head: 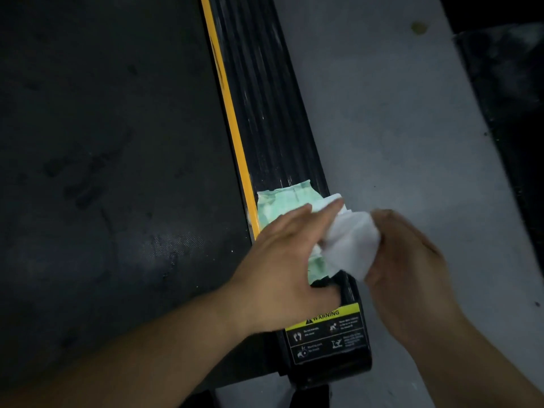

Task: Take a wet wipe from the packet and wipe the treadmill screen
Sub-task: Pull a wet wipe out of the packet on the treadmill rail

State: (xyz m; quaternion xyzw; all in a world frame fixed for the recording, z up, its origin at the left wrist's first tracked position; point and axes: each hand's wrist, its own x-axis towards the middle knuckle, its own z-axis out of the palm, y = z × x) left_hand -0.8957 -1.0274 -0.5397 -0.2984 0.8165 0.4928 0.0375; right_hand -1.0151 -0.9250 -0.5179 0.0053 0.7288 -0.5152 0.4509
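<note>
A pale green wet-wipe packet lies on the treadmill's black side rail. My left hand rests flat on top of the packet, fingers stretched out toward the right. A crumpled white wet wipe rises from the packet between both hands. My right hand is closed on the wipe's right side. The treadmill screen is not in view.
The dark running belt fills the left side, bordered by a yellow stripe. A yellow and black warning label sits at the rail's near end. Grey floor lies right of the rail, with a dark mat beyond.
</note>
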